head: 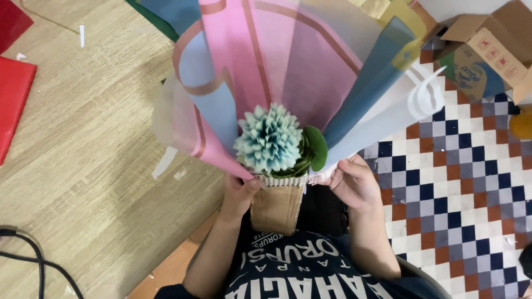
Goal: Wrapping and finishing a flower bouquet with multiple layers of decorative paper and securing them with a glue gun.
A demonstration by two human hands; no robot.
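Observation:
A pale blue paper flower (268,139) with green leaves (315,148) sits in a bouquet held upright before me. Pink, blue and translucent white wrapping sheets (288,61) fan out behind it. A brown corrugated cardboard piece (276,207) forms the base below the flower. My left hand (239,194) pinches the pink sheet's lower edge against the left side of the base. On the other side, my right hand (354,182) grips the white sheet's lower edge.
A light wooden floor (83,166) lies to the left with red paper sheets (12,94) at its edge and black cables (33,260) at the lower left. A checkered mat (460,182) covers the right side. An open cardboard box (487,50) stands at the upper right.

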